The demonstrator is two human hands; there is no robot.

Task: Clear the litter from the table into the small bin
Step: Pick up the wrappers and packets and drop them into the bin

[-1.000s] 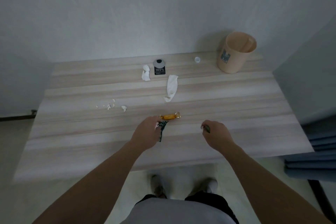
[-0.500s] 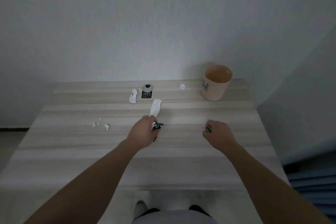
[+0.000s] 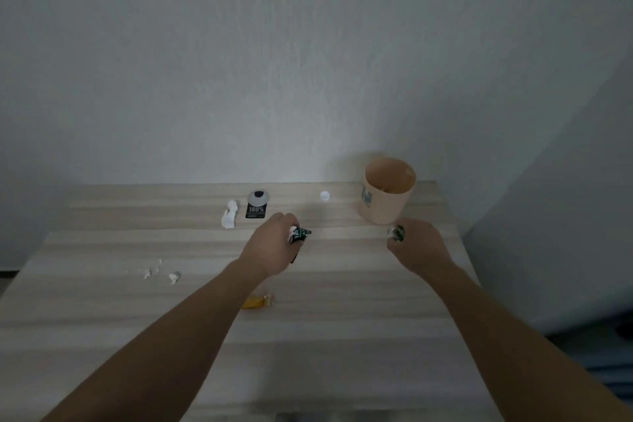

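The small beige bin (image 3: 388, 202) stands upright at the table's far right. My left hand (image 3: 270, 247) is closed on a green wrapper (image 3: 302, 234), with a bit of white tissue showing in the same grip. My right hand (image 3: 421, 247) hovers just in front of the bin, closed on a small green wrapper (image 3: 397, 233). An orange candy wrapper (image 3: 258, 301) lies on the table beside my left forearm, partly hidden by it. At the far middle are a crumpled white tissue (image 3: 228, 214), a black pouch (image 3: 257, 207) and a white cap (image 3: 324, 195). White scraps (image 3: 161, 272) lie at the left.
The wooden table (image 3: 342, 336) stands against a plain wall, which runs right behind the bin. Its right edge is close to my right hand. Something dark blue (image 3: 609, 377) sits beyond that edge, lower right.
Both hands have moved forward toward the far side. The long white tissue that lay ahead of my left hand is gone from the table. The orange wrapper now lies behind that hand.
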